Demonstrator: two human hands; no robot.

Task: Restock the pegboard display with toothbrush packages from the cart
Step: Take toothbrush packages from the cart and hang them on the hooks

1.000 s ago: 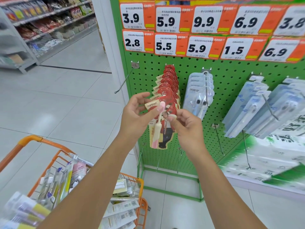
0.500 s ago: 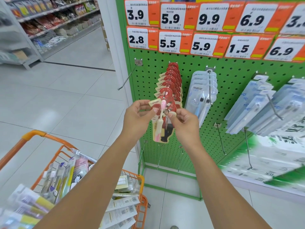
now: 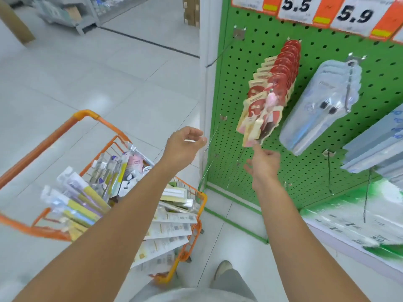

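Note:
A row of red-topped toothbrush packages (image 3: 272,90) hangs on one hook of the green pegboard (image 3: 239,101). The front one, with a pink brush, hangs free of both hands. My right hand (image 3: 263,162) is just below its bottom edge, fingers relaxed and empty. My left hand (image 3: 185,144) hovers lower left, above the orange cart (image 3: 192,243), fingers loosely curled with nothing in them. The cart holds several toothbrush packages (image 3: 87,199).
An empty hook (image 3: 220,54) sticks out at the pegboard's left edge. Clear blister packs (image 3: 322,105) and blue-grey packs (image 3: 375,144) hang to the right. Bare hooks jut out below the red row. My shoe (image 3: 223,268) stands on the tiled floor.
Both hands have let go of the front red package, which now hangs on the hook, and have dropped away from it. The view has tilted down toward the cart.

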